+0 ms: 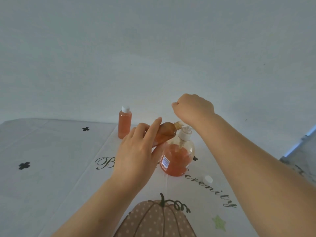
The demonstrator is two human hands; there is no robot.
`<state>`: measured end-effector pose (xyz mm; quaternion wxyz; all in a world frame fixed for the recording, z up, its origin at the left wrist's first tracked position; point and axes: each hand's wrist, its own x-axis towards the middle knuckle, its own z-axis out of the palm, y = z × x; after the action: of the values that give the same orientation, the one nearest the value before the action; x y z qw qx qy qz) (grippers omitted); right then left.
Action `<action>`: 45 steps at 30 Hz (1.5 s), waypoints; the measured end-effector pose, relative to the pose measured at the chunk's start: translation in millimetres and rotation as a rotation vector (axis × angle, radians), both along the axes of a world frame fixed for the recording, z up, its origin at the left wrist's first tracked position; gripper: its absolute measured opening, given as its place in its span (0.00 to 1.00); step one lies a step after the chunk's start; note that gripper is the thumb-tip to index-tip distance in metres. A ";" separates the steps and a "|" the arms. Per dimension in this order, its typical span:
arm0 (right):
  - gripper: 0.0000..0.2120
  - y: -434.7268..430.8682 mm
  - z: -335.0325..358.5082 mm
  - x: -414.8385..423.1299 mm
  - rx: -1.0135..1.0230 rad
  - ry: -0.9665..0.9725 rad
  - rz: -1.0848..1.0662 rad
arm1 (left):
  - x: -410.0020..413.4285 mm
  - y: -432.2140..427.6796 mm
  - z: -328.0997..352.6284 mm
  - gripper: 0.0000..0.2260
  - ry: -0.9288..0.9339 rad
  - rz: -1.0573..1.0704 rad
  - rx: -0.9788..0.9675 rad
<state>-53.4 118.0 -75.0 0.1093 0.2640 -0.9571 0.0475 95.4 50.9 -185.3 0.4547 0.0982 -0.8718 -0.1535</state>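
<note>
Pale wall [153, 48] rose behind a table spread with a white tablecloth [51, 159] printed with a pumpkin [153, 219] and script lettering. The left hand [136, 151] gripped a small bottle [166, 134] round its lower body, index finger lying straight along its side. The bottle jutted out past the fingertips, tilted, its uncapped mouth aimed toward the right hand [193, 108]. That hand hung higher and farther off, knuckles up and fingers curled under; whether it held or pressed anything could not be told. Just below its wrist sat the white pump head [185, 133] of a pump bottle [177, 158], which stood upright close against the left hand's thumb side.

The pump bottle was well over half full of orange liquid. The small bottle looked amber; its level was unclear. A capped bottle [124, 123], filled with orange nearly to the shoulder, stood just beyond the left hand's knuckles. A loose white cap [207, 179] lay on the cloth under the right forearm.

Open cloth stretched wide to the left of the left hand, out to the table's far edge at the wall.
</note>
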 end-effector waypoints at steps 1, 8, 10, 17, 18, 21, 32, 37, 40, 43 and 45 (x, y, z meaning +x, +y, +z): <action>0.14 -0.4 -0.3 0.2 -0.006 -0.004 -0.006 | 0.0 0.3 0.3 0.23 0.009 -0.001 -0.001; 0.12 -3.0 -12.8 -2.3 -0.055 -0.114 -0.061 | -1.2 -1.1 -4.9 0.22 -0.026 0.009 -0.005; 0.13 -2.7 -17.0 -2.7 -0.081 -0.135 -0.060 | -1.3 -0.9 -6.3 0.23 -0.040 0.010 -0.008; 0.15 1.5 -11.8 -3.9 -0.148 -0.128 -0.027 | -0.6 0.9 -3.6 0.23 -0.009 0.001 -0.003; 0.15 1.9 -9.5 -3.6 -0.144 -0.110 -0.020 | -0.4 1.5 -2.8 0.23 0.000 0.000 -0.002; 0.14 3.5 -3.9 -4.3 -0.103 -0.048 -0.003 | 0.5 2.5 -1.6 0.24 0.023 -0.004 -0.002; 0.13 -1.2 -8.7 -10.3 -0.075 -0.127 0.005 | -0.1 0.5 -4.1 0.23 0.048 0.001 -0.002; 0.14 -5.8 -18.7 -11.1 -0.086 -0.108 -0.006 | -1.9 -1.4 -5.6 0.22 0.050 0.007 0.004; 0.15 -2.9 -22.2 -11.1 -0.117 -0.096 -0.006 | -2.8 -0.7 -7.5 0.22 0.050 0.008 0.002; 0.16 0.3 -19.4 -11.0 -0.141 -0.082 0.006 | -3.3 1.1 -6.6 0.22 0.051 0.004 0.016; 0.15 0.4 -13.7 -10.0 -0.129 -0.070 0.011 | -3.2 2.7 -6.0 0.23 0.056 0.001 0.032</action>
<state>-63.4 118.4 -88.7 0.0923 0.2597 -0.9539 0.1190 92.1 53.6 -191.3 0.4773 0.1015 -0.8562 -0.1699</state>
